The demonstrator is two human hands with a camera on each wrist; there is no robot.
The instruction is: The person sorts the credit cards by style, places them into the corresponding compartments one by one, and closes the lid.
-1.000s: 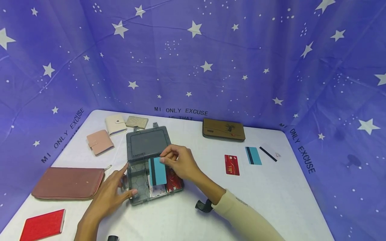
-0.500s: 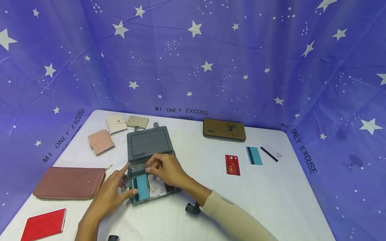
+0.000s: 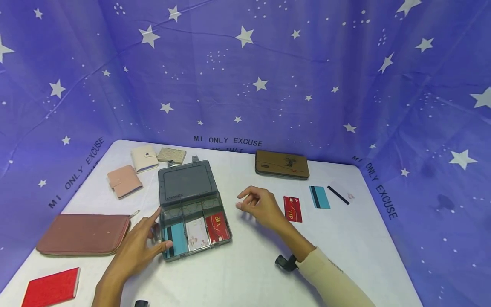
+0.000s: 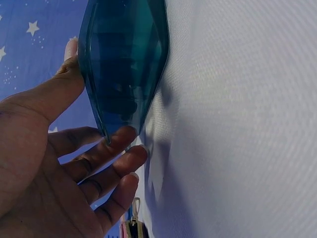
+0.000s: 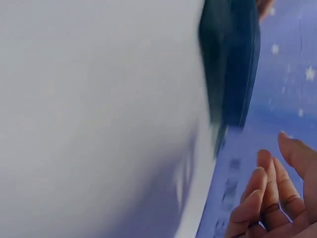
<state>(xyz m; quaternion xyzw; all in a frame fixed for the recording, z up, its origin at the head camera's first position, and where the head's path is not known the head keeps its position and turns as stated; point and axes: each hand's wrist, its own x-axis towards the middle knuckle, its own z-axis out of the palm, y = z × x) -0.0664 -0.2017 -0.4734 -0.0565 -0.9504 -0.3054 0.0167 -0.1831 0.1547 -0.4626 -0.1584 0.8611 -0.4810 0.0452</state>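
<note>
A clear grey plastic compartment box (image 3: 188, 253) lies with its lid (image 3: 188, 181) folded back. Along its front row sit a blue card (image 3: 179, 236) with a black stripe at left, a white card (image 3: 197, 232) in the middle and a red VIP card (image 3: 217, 228) at right. My left hand (image 3: 136, 249) holds the box's left end, thumb over the front rim and index finger at the rear corner; the left wrist view shows its other fingers (image 4: 121, 171) by the box's corner. Right of the box, my right hand (image 3: 262, 209) hovers with loosely bent fingers, holding nothing.
Another red VIP card (image 3: 293, 209), a blue card (image 3: 320, 197) and a clear card with a black stripe (image 3: 339, 194) lie at right. A brown wallet (image 3: 281, 164) is behind them. Several wallets and holders, including a long reddish-brown one (image 3: 84, 234) and a red one (image 3: 51, 288), lie left.
My right hand carried the blue card leftward into the box's front left compartment, let go of it, and moved away to the right. My left hand stayed on the box.
</note>
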